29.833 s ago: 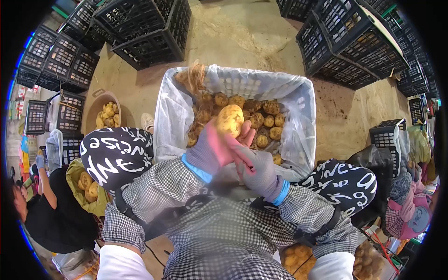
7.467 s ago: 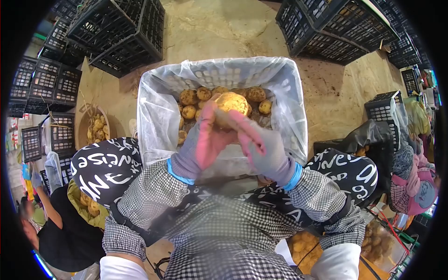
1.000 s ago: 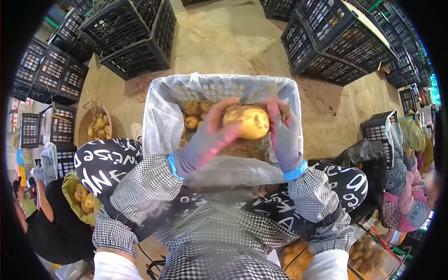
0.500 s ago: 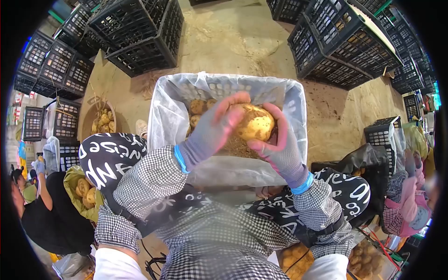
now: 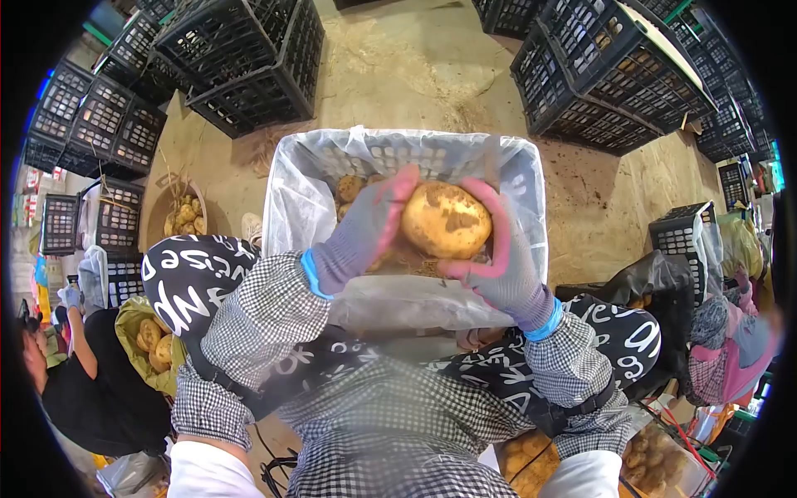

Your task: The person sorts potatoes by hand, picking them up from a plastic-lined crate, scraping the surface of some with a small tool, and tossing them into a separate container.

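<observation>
A large potato [image 5: 448,221] with brown soil patches on its yellow skin sits above the lined crate. My right hand [image 5: 508,257], in a grey and pink glove, curls around its right side, thumb below and fingers along the upper edge. At the potato's left edge is my left hand [image 5: 361,228], gloved the same way, its fingers stretched upward; whether they touch the skin I cannot make out. Below my hands stands a crate lined with white plastic [image 5: 290,187]. Soil-covered potatoes [image 5: 349,189] lie inside it, partly hidden by my left hand.
Black crates are stacked at the upper left [image 5: 249,75] and upper right [image 5: 606,75]. A round basket of small potatoes [image 5: 184,217] stands to the left. People sit on both sides, one in black [image 5: 100,382] beside a bag of potatoes [image 5: 152,344]. More potatoes [image 5: 652,465] lie behind at right.
The potato has turned, showing a broader face with a dark patch. My left hand has drawn back from across its front to its left edge, while the right keeps its hold.
</observation>
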Demonstrator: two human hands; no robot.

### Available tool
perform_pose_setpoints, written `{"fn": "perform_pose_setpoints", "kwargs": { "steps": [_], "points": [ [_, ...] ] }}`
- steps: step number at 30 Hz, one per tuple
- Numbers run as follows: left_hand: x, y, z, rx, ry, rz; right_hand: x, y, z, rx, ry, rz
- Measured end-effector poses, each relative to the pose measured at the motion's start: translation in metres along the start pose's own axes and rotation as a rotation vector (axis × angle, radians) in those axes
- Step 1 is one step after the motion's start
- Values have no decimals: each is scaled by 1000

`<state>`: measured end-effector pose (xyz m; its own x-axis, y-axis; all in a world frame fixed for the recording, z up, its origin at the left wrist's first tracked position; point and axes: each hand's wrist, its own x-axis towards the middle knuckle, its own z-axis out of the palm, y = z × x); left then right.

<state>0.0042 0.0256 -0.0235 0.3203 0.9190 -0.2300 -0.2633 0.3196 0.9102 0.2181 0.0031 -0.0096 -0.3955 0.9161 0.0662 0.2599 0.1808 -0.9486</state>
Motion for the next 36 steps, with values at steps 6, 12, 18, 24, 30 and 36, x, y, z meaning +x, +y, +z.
{"fn": "perform_pose_setpoints", "kwargs": {
  "steps": [6,12,18,24,30,36],
  "points": [
    [-17,6,23,32,-121,-7,1,-7,6,-178,194,15],
    [-11,-18,15,72,-107,84,7,19,4,90,261,275],
    [-11,-10,12,3,12,-55,9,1,5,487,28,277],
    [-16,6,6,149,-120,49,5,8,7,544,-3,239],
    [-13,12,0,22,-150,-32,2,10,6,504,2,210],
    [-17,27,6,-338,-223,-367,6,-5,1,227,6,-45]
  ]
}}
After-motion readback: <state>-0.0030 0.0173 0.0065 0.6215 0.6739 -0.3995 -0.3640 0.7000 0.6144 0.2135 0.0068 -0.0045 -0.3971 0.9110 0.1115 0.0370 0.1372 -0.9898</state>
